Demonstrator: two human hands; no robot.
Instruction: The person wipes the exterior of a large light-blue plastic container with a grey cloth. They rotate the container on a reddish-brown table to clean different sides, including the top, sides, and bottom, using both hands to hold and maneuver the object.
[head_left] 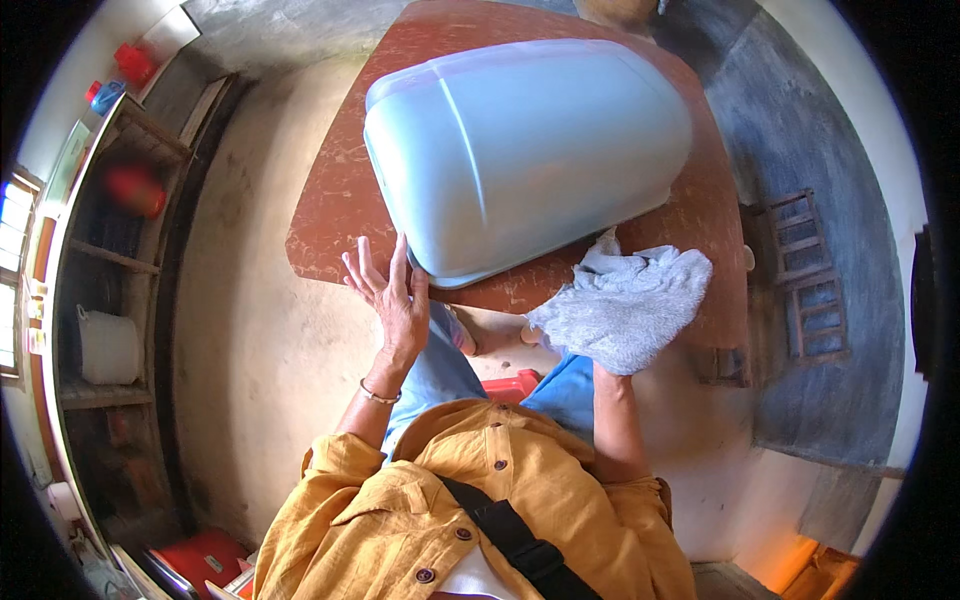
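Note:
A large pale-blue plastic tub (540, 160) lies on the reddish-brown table (335, 215), its smooth rounded outside facing up. Its opening is hidden. At the tub's near left corner is my left hand (388, 300), fingers spread, with the thumb side against or very close to the plastic; it grasps nothing. A crumpled grey cloth (635, 305) covers my right hand, so those fingers are hidden. I hold the cloth by the table's near edge, just right of the tub's lower edge, and a corner of it sticks up toward the tub.
Along the left wall stands a shelf unit (110, 255) with a white bucket (108, 347) and red items. Part of a red plastic seat (512, 385) shows between my legs. Wooden ladder-like frames (812, 275) are at the right, by the dark wall.

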